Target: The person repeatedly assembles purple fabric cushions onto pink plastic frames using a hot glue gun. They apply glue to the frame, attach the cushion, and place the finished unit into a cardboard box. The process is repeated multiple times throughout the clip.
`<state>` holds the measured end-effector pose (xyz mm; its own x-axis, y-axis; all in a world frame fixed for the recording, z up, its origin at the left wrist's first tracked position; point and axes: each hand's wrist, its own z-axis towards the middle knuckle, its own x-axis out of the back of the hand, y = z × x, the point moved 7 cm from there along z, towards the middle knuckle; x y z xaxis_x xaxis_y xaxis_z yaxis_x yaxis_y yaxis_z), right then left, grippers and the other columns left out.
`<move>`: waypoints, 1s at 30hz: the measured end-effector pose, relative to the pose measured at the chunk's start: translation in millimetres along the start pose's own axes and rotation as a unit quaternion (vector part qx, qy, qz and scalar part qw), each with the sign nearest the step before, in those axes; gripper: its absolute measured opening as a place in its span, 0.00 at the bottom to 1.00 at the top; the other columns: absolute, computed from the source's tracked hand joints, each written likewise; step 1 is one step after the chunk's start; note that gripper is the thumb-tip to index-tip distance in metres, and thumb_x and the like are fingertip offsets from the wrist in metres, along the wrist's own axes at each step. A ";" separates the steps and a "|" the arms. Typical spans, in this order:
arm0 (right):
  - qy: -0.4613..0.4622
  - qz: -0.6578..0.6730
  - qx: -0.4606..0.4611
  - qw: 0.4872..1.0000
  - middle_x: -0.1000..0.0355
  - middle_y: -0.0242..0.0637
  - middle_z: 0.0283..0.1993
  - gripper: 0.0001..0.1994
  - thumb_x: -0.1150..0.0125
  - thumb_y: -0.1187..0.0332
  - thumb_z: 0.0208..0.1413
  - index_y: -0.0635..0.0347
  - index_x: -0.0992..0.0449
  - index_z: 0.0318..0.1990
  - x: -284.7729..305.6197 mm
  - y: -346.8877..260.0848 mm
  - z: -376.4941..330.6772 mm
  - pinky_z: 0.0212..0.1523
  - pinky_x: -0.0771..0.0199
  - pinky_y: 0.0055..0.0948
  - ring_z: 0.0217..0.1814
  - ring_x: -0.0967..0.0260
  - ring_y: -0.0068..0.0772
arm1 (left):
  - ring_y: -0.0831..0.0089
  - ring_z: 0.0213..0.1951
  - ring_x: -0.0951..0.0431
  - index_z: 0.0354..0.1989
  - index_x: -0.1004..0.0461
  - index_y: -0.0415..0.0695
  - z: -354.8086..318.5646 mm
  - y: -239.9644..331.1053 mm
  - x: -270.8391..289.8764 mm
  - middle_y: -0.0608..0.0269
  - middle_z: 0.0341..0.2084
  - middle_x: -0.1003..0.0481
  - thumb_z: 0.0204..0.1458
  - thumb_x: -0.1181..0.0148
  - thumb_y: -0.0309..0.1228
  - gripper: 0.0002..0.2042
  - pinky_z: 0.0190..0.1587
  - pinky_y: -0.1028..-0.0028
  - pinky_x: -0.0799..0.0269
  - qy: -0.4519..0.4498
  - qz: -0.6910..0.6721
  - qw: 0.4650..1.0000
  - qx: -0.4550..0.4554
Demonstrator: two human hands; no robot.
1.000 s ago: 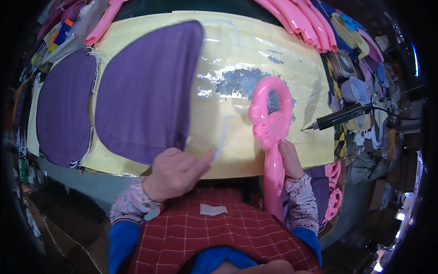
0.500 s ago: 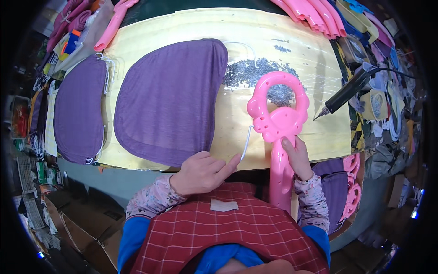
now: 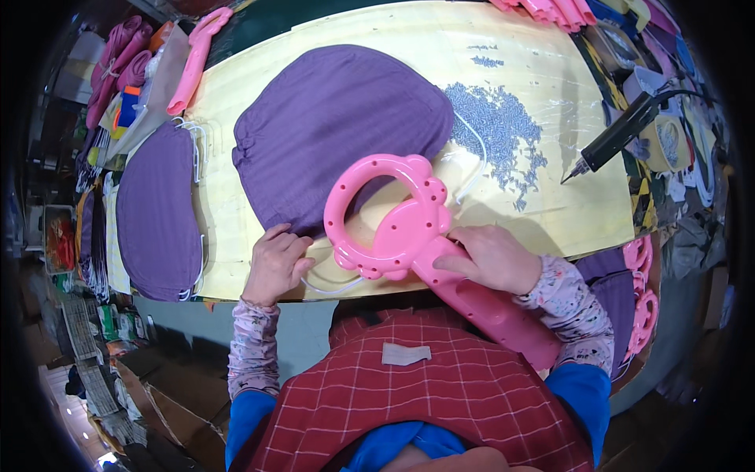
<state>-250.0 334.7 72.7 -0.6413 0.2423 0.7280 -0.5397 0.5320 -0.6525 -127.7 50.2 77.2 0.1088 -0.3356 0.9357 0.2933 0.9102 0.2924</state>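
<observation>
Right hand (image 3: 491, 258) grips the neck of the pink plastic frame (image 3: 393, 220), fingers curled over it, frame tilted above the yellow counter (image 3: 550, 212); left hand (image 3: 275, 263), fingers loosely bent, rests at the near edge of the purple fabric cover (image 3: 338, 126), beside a white cord (image 3: 330, 287).

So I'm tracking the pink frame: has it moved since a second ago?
Yes. The pink frame has swung left across the yellow table, away from the black tool, and now overlaps the purple cloth.
</observation>
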 end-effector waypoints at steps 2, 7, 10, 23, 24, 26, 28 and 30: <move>0.085 -0.047 0.021 0.995 0.24 0.47 0.36 0.16 0.32 0.61 0.55 0.65 0.22 0.42 23.3 11.5 1.8 0.39 0.23 0.40 0.35 0.26 0.52 | 0.61 0.30 0.23 0.39 0.20 0.41 22.4 21.5 7.1 0.59 0.24 0.27 0.55 0.39 0.41 0.15 0.47 0.59 0.25 0.035 -0.014 0.999 -0.028; 0.209 -0.180 0.139 0.951 0.30 0.36 0.35 0.10 0.34 0.64 0.53 0.59 0.23 0.38 60.6 49.9 34.4 0.44 0.27 0.37 0.40 0.29 0.40 | 0.57 0.31 0.23 0.45 0.24 0.42 144.5 97.6 -0.2 0.57 0.31 0.25 0.52 0.34 0.38 0.16 0.38 0.61 0.26 0.144 -0.016 0.981 -0.133; 0.207 -0.254 0.225 0.918 0.31 0.32 0.32 0.08 0.33 0.63 0.52 0.55 0.25 0.32 69.7 46.3 41.7 0.45 0.27 0.36 0.39 0.30 0.34 | 0.56 0.30 0.23 0.43 0.26 0.43 187.6 80.6 -44.0 0.57 0.29 0.25 0.56 0.38 0.42 0.16 0.34 0.62 0.27 0.083 0.036 0.988 -0.123; 0.199 -0.080 0.297 0.930 0.37 0.29 0.20 0.14 0.28 0.58 0.49 0.52 0.28 0.24 62.0 -6.2 22.5 0.34 0.37 0.32 0.25 0.36 0.31 | 0.61 0.23 0.28 0.30 0.27 0.44 137.2 94.7 1.7 0.61 0.21 0.30 0.59 0.43 0.41 0.13 0.26 0.64 0.35 -0.010 0.028 0.999 -0.032; 0.208 -0.083 0.292 0.930 0.36 0.29 0.21 0.14 0.28 0.58 0.48 0.52 0.28 0.24 61.8 -8.6 20.4 0.34 0.37 0.32 0.26 0.36 0.31 | 0.60 0.23 0.27 0.29 0.27 0.45 136.5 94.8 1.7 0.61 0.21 0.30 0.59 0.43 0.40 0.12 0.26 0.63 0.34 -0.007 0.024 0.999 -0.027; 0.218 -0.117 0.277 0.929 0.35 0.29 0.21 0.12 0.31 0.61 0.47 0.52 0.28 0.23 55.1 -11.5 16.9 0.35 0.36 0.32 0.27 0.35 0.32 | 0.58 0.24 0.26 0.29 0.27 0.45 135.0 94.8 -0.6 0.59 0.21 0.30 0.59 0.44 0.39 0.12 0.26 0.62 0.34 0.000 0.016 1.000 -0.019; 0.237 -0.158 0.250 0.925 0.35 0.30 0.21 0.09 0.35 0.63 0.46 0.53 0.28 0.22 43.2 -12.0 14.2 0.36 0.36 0.32 0.28 0.35 0.32 | 0.56 0.25 0.25 0.29 0.27 0.45 137.0 84.4 -17.7 0.57 0.21 0.28 0.60 0.45 0.38 0.11 0.27 0.60 0.32 -0.031 0.024 0.999 0.018; 0.265 -0.207 0.213 0.918 0.34 0.30 0.22 0.07 0.39 0.65 0.44 0.53 0.29 0.21 20.1 -11.7 16.9 0.37 0.35 0.32 0.29 0.34 0.33 | 0.51 0.27 0.24 0.27 0.27 0.45 142.6 69.0 -37.8 0.54 0.21 0.26 0.61 0.47 0.36 0.12 0.29 0.56 0.30 -0.043 -0.008 0.998 0.046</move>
<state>-265.8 319.6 91.4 -0.0397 0.5113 0.8585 -0.9134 0.3299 -0.2386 -246.9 160.3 90.2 0.0210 -0.3316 0.9432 0.2063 0.9245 0.3205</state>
